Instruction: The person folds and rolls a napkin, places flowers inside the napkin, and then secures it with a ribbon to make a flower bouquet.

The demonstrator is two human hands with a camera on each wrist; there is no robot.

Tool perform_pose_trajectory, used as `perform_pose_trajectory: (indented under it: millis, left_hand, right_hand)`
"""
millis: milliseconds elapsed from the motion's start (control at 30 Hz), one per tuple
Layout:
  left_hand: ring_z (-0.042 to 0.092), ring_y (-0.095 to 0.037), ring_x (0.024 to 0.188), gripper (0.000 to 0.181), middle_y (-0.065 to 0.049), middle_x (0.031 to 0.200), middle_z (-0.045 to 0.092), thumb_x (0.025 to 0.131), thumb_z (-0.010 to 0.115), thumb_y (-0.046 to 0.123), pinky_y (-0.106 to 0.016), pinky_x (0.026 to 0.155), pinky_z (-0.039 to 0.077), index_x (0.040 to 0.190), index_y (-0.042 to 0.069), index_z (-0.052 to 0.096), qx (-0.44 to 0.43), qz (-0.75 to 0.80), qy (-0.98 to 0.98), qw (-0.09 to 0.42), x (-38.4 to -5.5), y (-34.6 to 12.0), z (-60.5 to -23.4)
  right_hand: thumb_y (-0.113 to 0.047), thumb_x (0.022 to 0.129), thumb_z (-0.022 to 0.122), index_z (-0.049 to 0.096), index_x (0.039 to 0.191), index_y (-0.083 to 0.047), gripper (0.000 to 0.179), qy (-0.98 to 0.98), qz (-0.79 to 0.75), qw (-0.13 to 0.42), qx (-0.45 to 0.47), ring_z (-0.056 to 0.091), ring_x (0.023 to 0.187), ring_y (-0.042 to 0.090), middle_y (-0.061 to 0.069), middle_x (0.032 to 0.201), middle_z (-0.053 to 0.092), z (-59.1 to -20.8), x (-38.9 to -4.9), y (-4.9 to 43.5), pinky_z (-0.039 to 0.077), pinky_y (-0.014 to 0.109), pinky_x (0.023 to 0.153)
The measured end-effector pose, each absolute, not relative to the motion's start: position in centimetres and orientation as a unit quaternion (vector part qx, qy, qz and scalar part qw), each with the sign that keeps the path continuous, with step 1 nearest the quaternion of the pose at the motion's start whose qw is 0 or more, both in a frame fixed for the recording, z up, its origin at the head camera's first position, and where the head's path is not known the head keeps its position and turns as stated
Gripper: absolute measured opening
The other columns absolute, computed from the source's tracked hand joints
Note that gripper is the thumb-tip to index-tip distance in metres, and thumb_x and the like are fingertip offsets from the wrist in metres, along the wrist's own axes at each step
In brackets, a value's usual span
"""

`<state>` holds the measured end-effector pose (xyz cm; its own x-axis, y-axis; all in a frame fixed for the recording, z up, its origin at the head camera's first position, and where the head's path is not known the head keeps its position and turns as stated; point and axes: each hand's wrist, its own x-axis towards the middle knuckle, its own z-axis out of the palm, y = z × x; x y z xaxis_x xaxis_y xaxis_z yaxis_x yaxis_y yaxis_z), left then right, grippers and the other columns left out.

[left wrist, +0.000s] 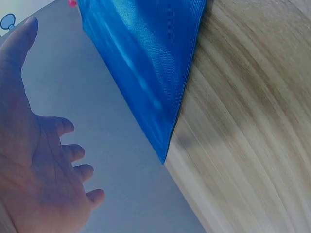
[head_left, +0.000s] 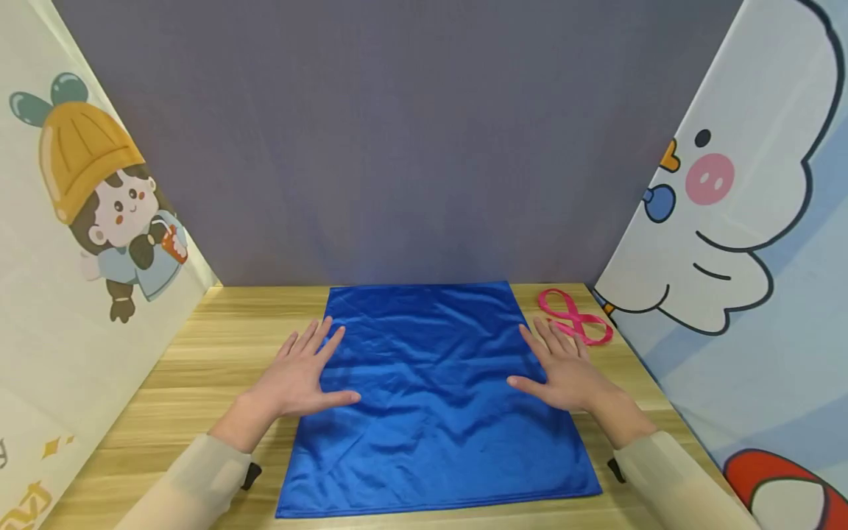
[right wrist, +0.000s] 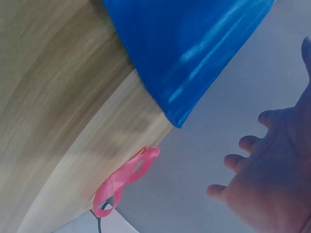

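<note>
A shiny blue cloth [head_left: 424, 442] lies spread out and slightly wrinkled on the wooden table. Over its left edge hovers my left hand [head_left: 298, 379], palm down with fingers spread. My right hand [head_left: 563, 372] is held the same way over the right edge, its fingertips close to a pink ribbon [head_left: 578, 318] laid in a looped figure-eight. Both wrist views show the hands raised above the surface with nothing in them: the left hand [left wrist: 43, 160] beside a cloth corner [left wrist: 150, 111], the right hand [right wrist: 277, 170] across from another corner [right wrist: 177, 104].
Wood-grain table [head_left: 218, 353] shows on both sides of the cloth. A grey panel [head_left: 397, 147] rises at the back. Side walls carry cartoon prints, a child in a yellow hat [head_left: 86, 154] on the left and a white bird [head_left: 748, 184] on the right.
</note>
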<state>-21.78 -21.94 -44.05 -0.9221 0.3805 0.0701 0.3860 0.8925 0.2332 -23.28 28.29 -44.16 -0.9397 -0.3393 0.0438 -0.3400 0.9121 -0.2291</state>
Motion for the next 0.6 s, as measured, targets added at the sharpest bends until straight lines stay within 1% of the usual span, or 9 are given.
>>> perform_pose_trajectory:
  millis: [467, 600]
  left_hand:
    - [0.013, -0.047, 0.170, 0.125, -0.019, 0.185, 0.008, 0.087, 0.065, 0.087, -0.073, 0.133, 0.012, 0.176, 0.011, 0.022, -0.193, -0.116, -0.974, 0.014, -21.63, -22.15, -44.14]
    - [0.014, -0.046, 0.170, 0.123, -0.019, 0.185, 0.010, 0.088, 0.064, 0.088, -0.071, 0.134, 0.014, 0.176, 0.012, 0.024, -0.199, -0.116, -0.973, 0.015, -21.67, -22.23, -44.24]
  right_hand:
    - [-0.073, 0.099, 0.063, 0.022, 0.177, -0.014, 0.105, -0.976, 0.129, 0.000, 0.178, 0.011, 0.166, 0.059, 0.022, 0.184, 0.008, -43.97, -23.14, 28.74, 0.000, 0.085, 0.125]
    - [-0.072, 0.099, 0.063, 0.024, 0.176, -0.014, 0.104, -0.975, 0.131, 0.004, 0.180, 0.016, 0.164, 0.059, 0.023, 0.183, 0.014, -44.03, -23.12, 28.87, 0.003, 0.085, 0.125]
